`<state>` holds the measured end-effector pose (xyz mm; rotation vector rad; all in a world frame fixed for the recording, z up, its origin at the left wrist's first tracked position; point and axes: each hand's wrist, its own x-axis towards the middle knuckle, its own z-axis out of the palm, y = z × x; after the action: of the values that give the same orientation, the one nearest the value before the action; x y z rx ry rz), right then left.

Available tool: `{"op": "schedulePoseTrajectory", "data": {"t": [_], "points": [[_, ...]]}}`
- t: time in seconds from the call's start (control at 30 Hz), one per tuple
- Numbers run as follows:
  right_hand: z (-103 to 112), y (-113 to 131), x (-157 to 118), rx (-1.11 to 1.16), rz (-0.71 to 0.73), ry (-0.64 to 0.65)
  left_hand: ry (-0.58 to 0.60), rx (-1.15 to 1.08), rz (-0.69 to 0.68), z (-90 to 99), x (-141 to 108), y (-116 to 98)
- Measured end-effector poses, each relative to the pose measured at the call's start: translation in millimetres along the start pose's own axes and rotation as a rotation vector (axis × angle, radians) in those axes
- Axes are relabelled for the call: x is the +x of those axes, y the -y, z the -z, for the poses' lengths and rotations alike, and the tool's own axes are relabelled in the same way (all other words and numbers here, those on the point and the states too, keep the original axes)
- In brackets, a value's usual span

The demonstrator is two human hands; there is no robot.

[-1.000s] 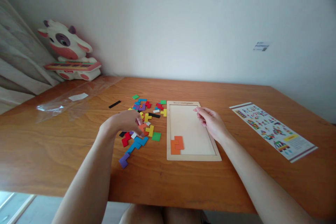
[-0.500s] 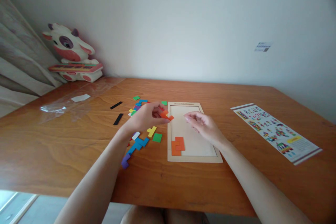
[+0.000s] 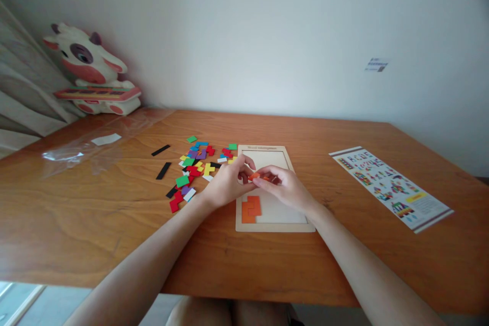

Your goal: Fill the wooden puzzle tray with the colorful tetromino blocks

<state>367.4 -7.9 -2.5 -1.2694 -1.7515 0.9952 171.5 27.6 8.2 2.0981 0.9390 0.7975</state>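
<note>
Over the wooden puzzle tray (image 3: 275, 228), my left hand (image 3: 228, 182) and my right hand (image 3: 287, 187) meet with curled fingers. Between their fingertips they pinch an orange puzzle piece (image 3: 253, 176); the fingers cover much of it, so I cannot tell whether there is more than one. Below the hands, orange pieces (image 3: 251, 210) lie fitted together in the tray's near left corner. Loose coloured pieces are scattered left of the tray, among them a green square (image 3: 182, 181), a red piece (image 3: 175, 202) and a yellow piece (image 3: 209, 169).
Two black strips (image 3: 163, 170) lie farther left, near a clear plastic bag (image 3: 72, 156). A cow-shaped toy keyboard (image 3: 97, 94) stands at the back left by the curtain. On the right lies a printed pattern sheet (image 3: 393, 188). A wall closes the table's far side.
My right hand has moved left and down to meet my left hand at the orange piece, which only the left hand held before. The view has shifted slightly.
</note>
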Motion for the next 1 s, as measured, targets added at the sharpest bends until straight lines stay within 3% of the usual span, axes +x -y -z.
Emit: {"op": "schedulePoseTrajectory", "data": {"t": [0.13,0.27,0.4,0.5,0.77,1.0], "points": [[-0.9,-2.0,0.6,-0.013,0.016,-0.044,0.047,0.153,-0.035,5.6,0.7,2.5],[3.3,-11.0,4.1,0.011,-0.01,-0.174,0.152,0.535,-0.102,45.3,3.1,11.8],[9.2,-18.9,7.7,0.009,-0.006,-0.215,0.133,0.762,0.122,95.2,-0.7,34.6],[11.9,-19.7,8.5,0.017,-0.003,-0.215,0.17,0.852,0.213,115.3,-6.1,50.8],[13.2,-17.5,7.9,0.024,-0.014,-0.211,0.274,0.832,0.223,116.0,-12.4,44.1],[13.8,-16.7,6.7,-0.009,-0.018,-0.193,0.242,0.785,0.2,117.0,-9.9,52.7]]}}
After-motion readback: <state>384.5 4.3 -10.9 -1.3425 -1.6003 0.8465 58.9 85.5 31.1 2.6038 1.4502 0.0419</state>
